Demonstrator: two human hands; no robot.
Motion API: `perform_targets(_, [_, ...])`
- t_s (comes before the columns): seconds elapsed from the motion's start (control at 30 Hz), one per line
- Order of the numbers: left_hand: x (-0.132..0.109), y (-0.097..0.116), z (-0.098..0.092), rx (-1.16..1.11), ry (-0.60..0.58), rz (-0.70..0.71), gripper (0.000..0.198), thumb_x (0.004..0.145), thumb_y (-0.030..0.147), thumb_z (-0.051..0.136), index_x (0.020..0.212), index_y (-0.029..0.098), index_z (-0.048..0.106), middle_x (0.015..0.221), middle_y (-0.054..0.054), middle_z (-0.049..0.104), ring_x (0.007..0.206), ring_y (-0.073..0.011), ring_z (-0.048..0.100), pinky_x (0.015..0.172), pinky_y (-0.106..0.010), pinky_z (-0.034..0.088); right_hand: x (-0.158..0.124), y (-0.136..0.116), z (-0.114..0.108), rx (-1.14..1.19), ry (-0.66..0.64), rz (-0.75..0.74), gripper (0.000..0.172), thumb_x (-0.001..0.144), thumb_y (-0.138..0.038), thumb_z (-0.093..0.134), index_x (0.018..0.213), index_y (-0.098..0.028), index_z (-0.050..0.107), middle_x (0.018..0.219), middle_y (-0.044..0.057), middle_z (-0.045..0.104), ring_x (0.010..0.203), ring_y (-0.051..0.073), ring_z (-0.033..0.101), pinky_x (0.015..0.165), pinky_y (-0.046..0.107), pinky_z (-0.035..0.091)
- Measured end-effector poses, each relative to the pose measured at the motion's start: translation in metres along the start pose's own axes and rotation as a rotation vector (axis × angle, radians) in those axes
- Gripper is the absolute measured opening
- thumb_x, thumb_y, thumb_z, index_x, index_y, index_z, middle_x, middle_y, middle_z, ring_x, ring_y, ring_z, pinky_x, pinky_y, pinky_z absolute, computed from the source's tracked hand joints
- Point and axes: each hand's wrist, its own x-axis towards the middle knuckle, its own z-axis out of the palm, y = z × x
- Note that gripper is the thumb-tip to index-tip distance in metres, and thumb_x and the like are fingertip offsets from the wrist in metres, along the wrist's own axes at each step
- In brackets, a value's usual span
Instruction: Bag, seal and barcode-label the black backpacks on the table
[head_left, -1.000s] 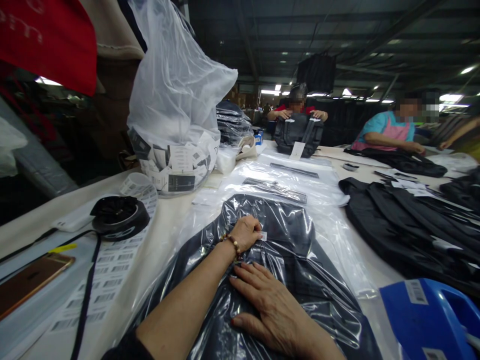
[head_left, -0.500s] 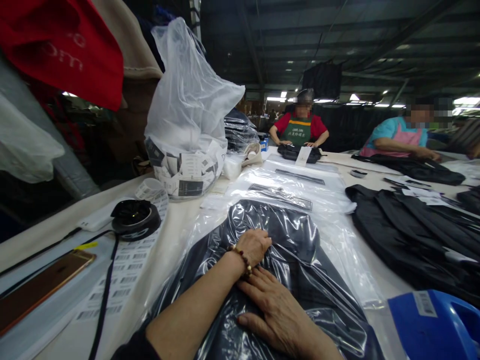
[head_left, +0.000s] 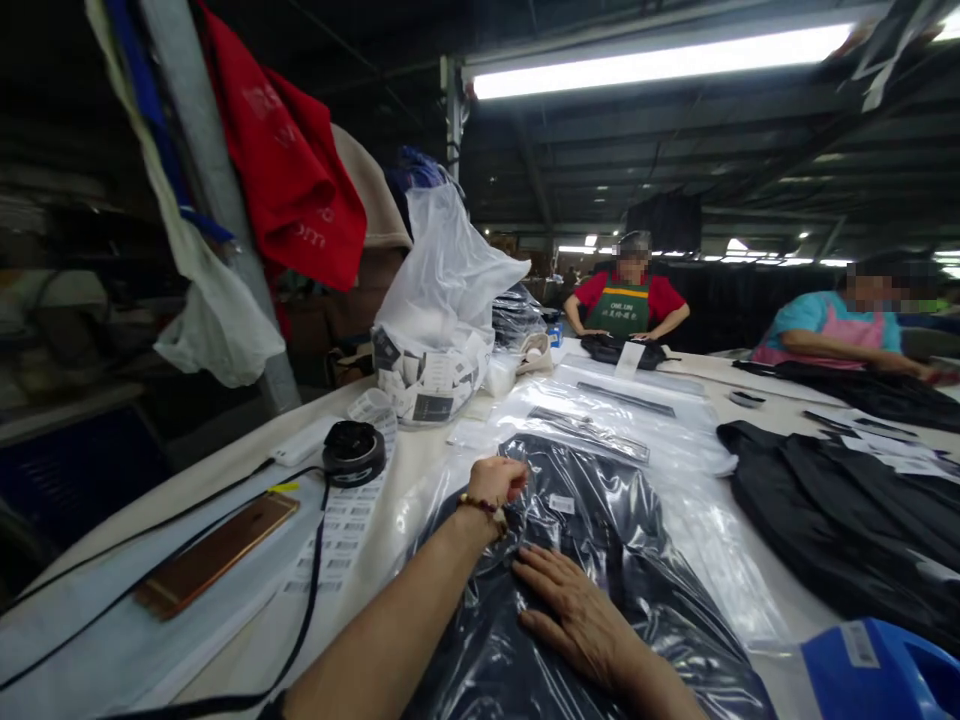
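Pale desk [head_left: 411, 458], dark roof [head_left: 750, 175] w/ lit strip light [head_left: 660, 62].
Black bag [head_left: 645, 570] in clear plastic, flat under R hand [head_left: 574, 610]: palm down, fingers slightly apart. L hand [head_left: 499, 482] curled at bag's far L, can't tell if gripping. Phone [head_left: 225, 555] + barcode labels [head_left: 341, 540] L of bag, black goods [head_left: 825, 500] R, co-worker [head_left: 628, 300] beyond.

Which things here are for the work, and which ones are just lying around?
Probably for the work: left hand, right hand, black item in clear plastic, its white sticker, strip of barcode labels.

Probably just around: phone, hanging red cloth.
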Motion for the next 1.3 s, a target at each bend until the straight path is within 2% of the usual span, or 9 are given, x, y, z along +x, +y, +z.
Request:
perform_targets(0.13, [-0.031, -0.001, -0.022, -0.215, 0.066, -0.078, 0.016, 0.085, 0.025, 0.057, 0.075, 0.012, 0.058, 0.070, 0.002, 0.060, 0.064, -0.0105, 0.059, 0.062, -0.027, 0.049, 0.005, -0.001, -0.008, 0.027, -0.045, 0.031, 0.054, 0.085, -0.050, 0.047, 0.129, -0.019, 0.049, 0.139, 0.012, 0.041, 0.130, 0.029, 0.033, 0.108, 0.050, 0.024])
perform_targets(0.23, [-0.046, -0.003, -0.035, -0.302, 0.149, -0.090, 0.012, 0.080, 0.020, 0.059, 0.069, 0.014, 0.058, 0.063, 0.004, 0.058, 0.060, -0.0101, 0.056, 0.059, -0.025, 0.046, 0.008, -0.023, -0.018, 0.028, 0.003, 0.039, 0.038, 0.080, -0.038, 0.055, 0.114, -0.020, 0.060, 0.122, 0.013, 0.059, 0.114, 0.028, 0.053, 0.097, 0.046, 0.041])
perform_targets(0.3, [-0.054, -0.003, -0.042, -0.332, 0.224, -0.079, 0.006, 0.075, 0.016, 0.059, 0.069, 0.014, 0.059, 0.063, 0.003, 0.059, 0.060, -0.0103, 0.055, 0.058, -0.024, 0.043, 0.009, -0.052, -0.023, 0.061, 0.142, 0.023, 0.030, 0.081, -0.033, 0.054, 0.107, -0.020, 0.060, 0.107, 0.010, 0.065, 0.098, 0.024, 0.061, 0.086, 0.040, 0.048])
perform_targets(0.47, [-0.070, -0.001, -0.049, -0.355, 0.323, -0.024, 0.004, 0.064, 0.012, 0.059, 0.066, 0.015, 0.061, 0.063, 0.001, 0.061, 0.065, -0.0128, 0.056, 0.061, -0.024, 0.042, 0.009, -0.130, -0.016, 0.174, 0.577, -0.106, 0.017, 0.080, -0.022, 0.049, 0.097, -0.020, 0.053, 0.086, 0.003, 0.062, 0.076, 0.015, 0.060, 0.067, 0.027, 0.048])
perform_targets(0.63, [-0.085, 0.004, -0.052, -0.331, 0.380, 0.041, 0.004, 0.064, 0.014, 0.056, 0.065, 0.017, 0.058, 0.064, 0.000, 0.061, 0.067, -0.0155, 0.058, 0.066, -0.026, 0.044, 0.005, -0.161, -0.003, 0.077, 0.793, -0.151, 0.008, 0.079, -0.014, 0.045, 0.078, -0.020, 0.051, 0.064, -0.002, 0.052, 0.053, 0.010, 0.051, 0.049, 0.021, 0.041])
perform_targets(0.9, [-0.104, 0.015, -0.058, -0.360, 0.547, 0.147, 0.014, 0.066, 0.010, 0.053, 0.076, 0.020, 0.053, 0.098, -0.007, 0.061, 0.106, -0.0211, 0.052, 0.099, -0.034, 0.034, -0.007, -0.197, 0.016, 0.012, 0.733, -0.443, 0.016, 0.080, -0.008, 0.046, 0.090, -0.019, 0.051, 0.072, 0.001, 0.056, 0.061, 0.011, 0.055, 0.056, 0.020, 0.046])
perform_targets(1.13, [-0.104, 0.023, -0.056, -0.652, 0.435, 0.044, 0.011, 0.068, 0.016, 0.049, 0.079, 0.019, 0.053, 0.083, -0.002, 0.062, 0.080, -0.0147, 0.061, 0.071, -0.025, 0.049, -0.018, -0.193, 0.041, 0.188, 0.867, -0.219, 0.009, 0.082, -0.015, 0.044, 0.077, -0.021, 0.048, 0.060, -0.005, 0.044, 0.048, 0.008, 0.045, 0.047, 0.017, 0.040])
perform_targets(1.23, [-0.104, 0.026, -0.054, -0.723, 0.398, -0.026, 0.002, 0.068, 0.017, 0.047, 0.068, 0.020, 0.047, 0.070, -0.001, 0.058, 0.070, -0.0137, 0.061, 0.066, -0.025, 0.049, -0.021, -0.197, 0.048, 0.278, 0.891, -0.152, 0.010, 0.084, -0.019, 0.044, 0.076, -0.021, 0.050, 0.060, -0.005, 0.045, 0.049, 0.008, 0.044, 0.048, 0.018, 0.039])
perform_targets(1.3, [-0.103, 0.026, -0.052, -0.730, 0.384, -0.056, 0.009, 0.069, 0.017, 0.045, 0.062, 0.020, 0.042, 0.061, 0.000, 0.054, 0.064, -0.0133, 0.060, 0.064, -0.026, 0.050, -0.023, -0.199, 0.051, 0.325, 0.898, -0.141, 0.010, 0.084, -0.021, 0.044, 0.077, -0.020, 0.051, 0.060, -0.004, 0.046, 0.050, 0.008, 0.044, 0.048, 0.019, 0.039])
